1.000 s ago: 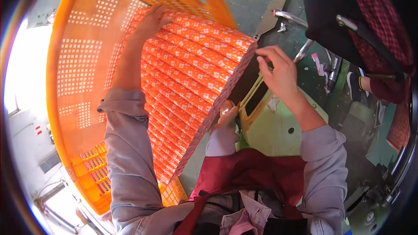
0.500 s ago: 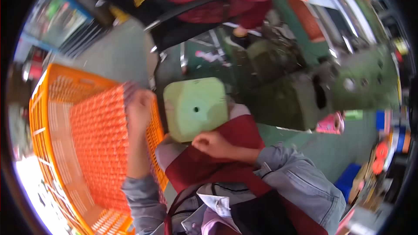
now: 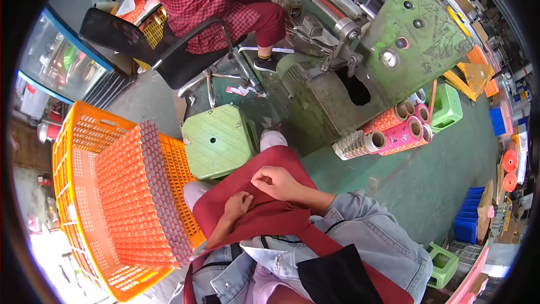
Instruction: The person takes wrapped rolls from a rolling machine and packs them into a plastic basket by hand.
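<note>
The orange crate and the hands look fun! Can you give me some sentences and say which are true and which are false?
1. The patterned tubes are in the orange crate. True.
2. The left hand is touching the tubes. False: it is over the red apron.
3. The green stool by the crate has a hole in its top. True.
4. The right hand is inside the crate. False: it is over the apron too.

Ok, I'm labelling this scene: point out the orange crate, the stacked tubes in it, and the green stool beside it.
Orange crate (image 3: 179,167), head view: perforated side wall.
Stacked tubes (image 3: 130,197), head view: their printed sides.
Green stool (image 3: 218,151), head view: seat top.
</note>
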The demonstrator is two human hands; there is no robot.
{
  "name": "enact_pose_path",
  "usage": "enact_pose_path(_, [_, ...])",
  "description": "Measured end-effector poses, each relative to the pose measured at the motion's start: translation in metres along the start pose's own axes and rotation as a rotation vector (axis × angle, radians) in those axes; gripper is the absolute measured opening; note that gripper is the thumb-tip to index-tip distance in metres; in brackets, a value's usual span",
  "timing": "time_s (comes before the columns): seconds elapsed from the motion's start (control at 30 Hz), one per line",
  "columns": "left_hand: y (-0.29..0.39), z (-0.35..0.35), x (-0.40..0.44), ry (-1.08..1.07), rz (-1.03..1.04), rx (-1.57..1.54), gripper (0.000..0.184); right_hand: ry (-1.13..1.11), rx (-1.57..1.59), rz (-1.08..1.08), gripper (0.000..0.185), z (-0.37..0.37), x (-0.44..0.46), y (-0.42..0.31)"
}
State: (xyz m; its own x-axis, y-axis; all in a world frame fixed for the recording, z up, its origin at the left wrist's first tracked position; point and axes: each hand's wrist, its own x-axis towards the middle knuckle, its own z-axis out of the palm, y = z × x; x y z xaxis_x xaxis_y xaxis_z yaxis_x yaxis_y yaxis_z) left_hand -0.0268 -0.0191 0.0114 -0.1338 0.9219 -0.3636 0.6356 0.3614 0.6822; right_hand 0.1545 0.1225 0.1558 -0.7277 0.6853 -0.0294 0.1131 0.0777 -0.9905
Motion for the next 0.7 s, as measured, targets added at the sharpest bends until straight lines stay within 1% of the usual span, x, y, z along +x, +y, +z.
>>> enact_pose_path(0.2, [-0.017, 0.011, 0.001, 0.004, -0.006, -0.071, 0.035, -0.027, -0.093, -0.023, 0.011, 0.005, -0.018, -0.004])
enact_pose_path(0.43, [-0.011, 0.011, -0.006, -0.011, -0.052, -0.012, 0.036, -0.005, -0.112, -0.061, 0.011, 0.009, -0.017, -0.007])
enact_pose_path(0.7, [-0.012, 0.011, -0.006, -0.006, -0.048, -0.041, 0.036, -0.094, -0.183, -0.099, 0.011, 0.019, -0.018, -0.001])
